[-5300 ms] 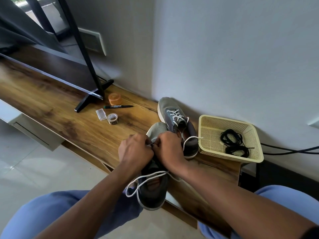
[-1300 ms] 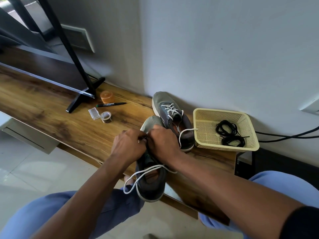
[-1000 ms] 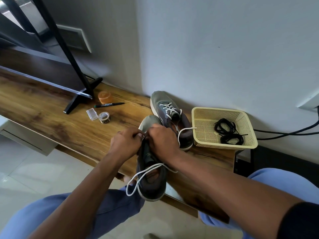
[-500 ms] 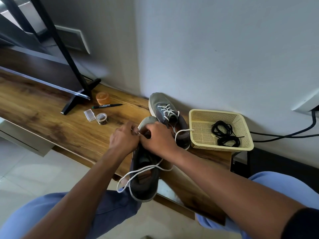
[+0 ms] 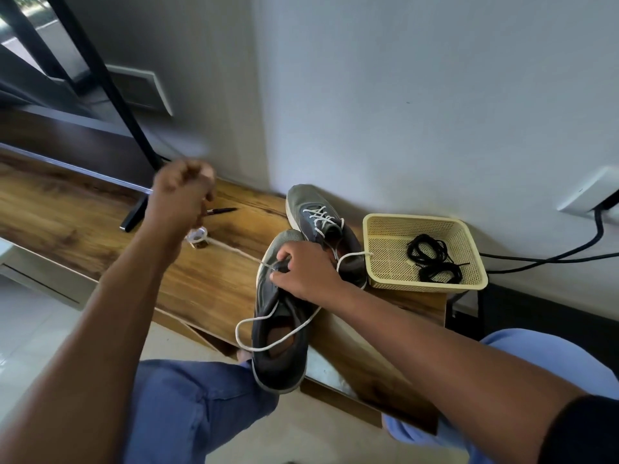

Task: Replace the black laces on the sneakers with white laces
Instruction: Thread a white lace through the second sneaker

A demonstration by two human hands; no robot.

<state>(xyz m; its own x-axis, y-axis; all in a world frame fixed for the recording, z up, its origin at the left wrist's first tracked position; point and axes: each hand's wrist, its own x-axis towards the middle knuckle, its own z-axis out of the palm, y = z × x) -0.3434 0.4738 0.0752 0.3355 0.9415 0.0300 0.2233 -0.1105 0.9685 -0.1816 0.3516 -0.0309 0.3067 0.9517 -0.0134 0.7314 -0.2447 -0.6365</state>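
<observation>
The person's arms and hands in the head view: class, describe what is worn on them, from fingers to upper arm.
Both forearms are bare, and no ring, watch or glove shows on the left hand or the right hand. A dark sleeve edge appears at the right upper arm in the frame's lower right corner. The left hand is motion-blurred, so fine details there cannot be told.

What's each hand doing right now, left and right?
Left hand: fingers curled, pulling the white lace taut away from the near sneaker.
Right hand: grips the near sneaker at its eyelets.
</observation>
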